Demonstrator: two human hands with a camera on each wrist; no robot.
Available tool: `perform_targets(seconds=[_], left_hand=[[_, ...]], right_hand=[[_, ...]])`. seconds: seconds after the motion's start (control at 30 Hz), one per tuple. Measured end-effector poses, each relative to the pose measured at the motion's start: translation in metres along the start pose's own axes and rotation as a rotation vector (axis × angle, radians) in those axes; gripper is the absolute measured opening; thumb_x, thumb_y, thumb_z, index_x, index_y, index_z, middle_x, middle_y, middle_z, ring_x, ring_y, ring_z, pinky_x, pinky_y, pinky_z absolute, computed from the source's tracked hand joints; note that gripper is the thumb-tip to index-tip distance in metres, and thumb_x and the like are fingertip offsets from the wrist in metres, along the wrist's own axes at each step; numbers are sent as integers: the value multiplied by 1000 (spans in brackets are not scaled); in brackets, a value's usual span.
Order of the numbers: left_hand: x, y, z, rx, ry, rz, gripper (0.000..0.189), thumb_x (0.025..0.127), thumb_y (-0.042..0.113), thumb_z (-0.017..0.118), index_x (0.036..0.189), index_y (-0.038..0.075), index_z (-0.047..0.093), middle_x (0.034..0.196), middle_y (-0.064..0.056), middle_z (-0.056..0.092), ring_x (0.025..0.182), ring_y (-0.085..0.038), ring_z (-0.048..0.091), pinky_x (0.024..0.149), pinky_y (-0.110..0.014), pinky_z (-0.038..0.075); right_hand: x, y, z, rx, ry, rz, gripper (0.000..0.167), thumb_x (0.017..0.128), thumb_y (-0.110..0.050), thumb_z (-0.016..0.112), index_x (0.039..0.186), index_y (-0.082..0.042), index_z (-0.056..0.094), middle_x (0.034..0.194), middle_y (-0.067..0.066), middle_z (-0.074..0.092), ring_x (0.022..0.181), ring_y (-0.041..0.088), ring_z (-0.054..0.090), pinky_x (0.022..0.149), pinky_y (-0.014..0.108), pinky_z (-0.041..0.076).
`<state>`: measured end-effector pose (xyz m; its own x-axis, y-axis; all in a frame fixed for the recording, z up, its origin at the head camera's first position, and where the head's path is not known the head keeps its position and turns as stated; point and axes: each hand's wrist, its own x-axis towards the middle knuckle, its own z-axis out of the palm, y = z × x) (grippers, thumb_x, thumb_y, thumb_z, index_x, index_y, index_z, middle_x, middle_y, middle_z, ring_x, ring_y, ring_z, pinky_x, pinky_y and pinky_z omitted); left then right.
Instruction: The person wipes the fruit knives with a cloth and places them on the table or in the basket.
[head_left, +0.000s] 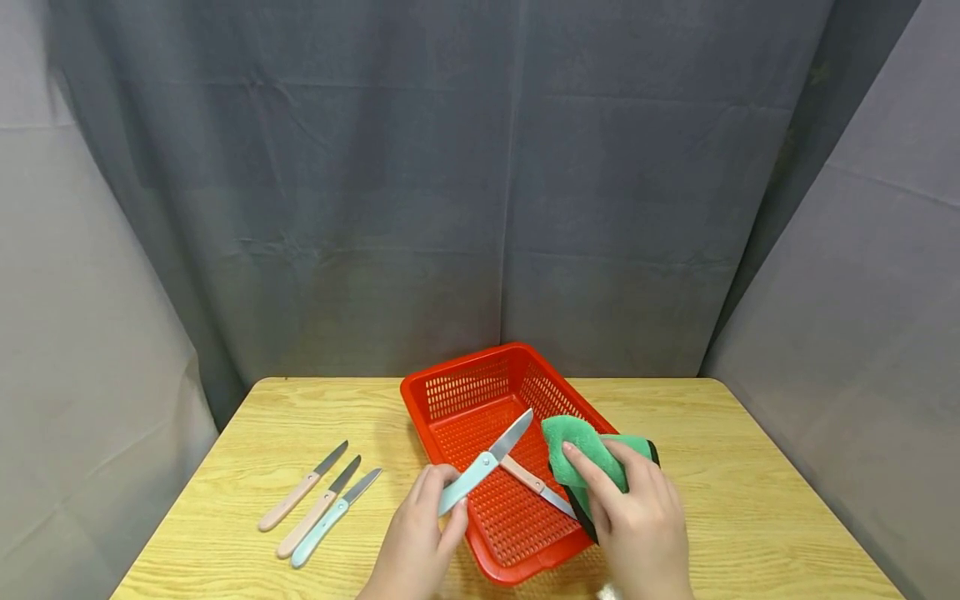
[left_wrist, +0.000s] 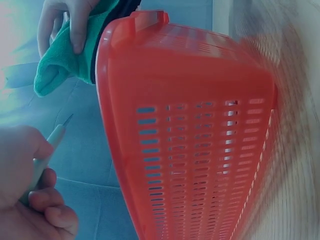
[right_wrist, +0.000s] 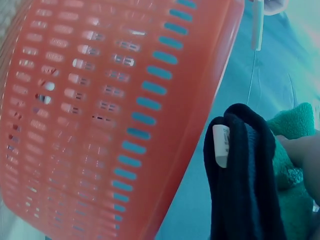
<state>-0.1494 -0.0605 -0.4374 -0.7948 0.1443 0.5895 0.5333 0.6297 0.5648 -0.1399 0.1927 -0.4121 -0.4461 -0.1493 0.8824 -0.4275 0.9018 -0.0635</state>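
Observation:
My left hand (head_left: 422, 533) grips a knife (head_left: 472, 482) by its light blue handle, its blade tilted up to the right above the red basket (head_left: 517, 575). In the left wrist view the same knife (left_wrist: 49, 147) shows between thumb and curled fingers. Over the basket's right rim, my right hand (head_left: 637, 517) holds a folded green cloth (head_left: 581, 446) with dark edging. The cloth and the blade are apart. Inside the basket lies a knife with a pale pink handle (head_left: 522, 474), its blade toward the cloth. The right wrist view shows the cloth's dark edge (right_wrist: 245, 170) and white tag.
On the wooden table (head_left: 225, 500), left of the basket, lie two pink-handled knives (head_left: 288, 502) and one knife with a light blue handle (head_left: 321, 532), side by side with blades pointing away. Grey curtains (head_left: 375, 208) hang behind and at both sides.

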Motion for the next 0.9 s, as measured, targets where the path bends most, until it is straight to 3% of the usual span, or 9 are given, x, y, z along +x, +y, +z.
perform_targets(seconds=[0.27,0.63,0.77,0.9], left_hand=[[0,1,0,-7,-14,9,29,91,5,71,116,11,58,99,9,58,83,-4,55,75,-31,56],[-1,1,2,-32,-25,46,31,88,6,74,113,15,58,97,11,56,78,0,50,70,-24,52],[-1,1,3,-31,-20,97,30,87,5,74,112,13,58,93,13,52,75,2,46,66,-21,49],[-2,1,3,-30,-9,189,30,86,5,73,112,10,59,89,13,47,72,4,39,61,-15,42]], right_hand=[[-2,-7,6,37,13,-32,41,112,-36,37,121,-31,76,111,15,68,90,35,67,72,54,54],[-2,-15,2,89,-132,-96,46,110,-44,31,129,-34,72,115,13,69,106,29,65,75,52,58],[-3,-17,1,100,-180,-103,46,108,-44,32,131,-35,70,117,12,69,107,30,65,78,54,58],[-4,-18,1,106,-209,-70,45,105,-45,34,132,-37,69,119,11,69,108,29,65,79,54,58]])
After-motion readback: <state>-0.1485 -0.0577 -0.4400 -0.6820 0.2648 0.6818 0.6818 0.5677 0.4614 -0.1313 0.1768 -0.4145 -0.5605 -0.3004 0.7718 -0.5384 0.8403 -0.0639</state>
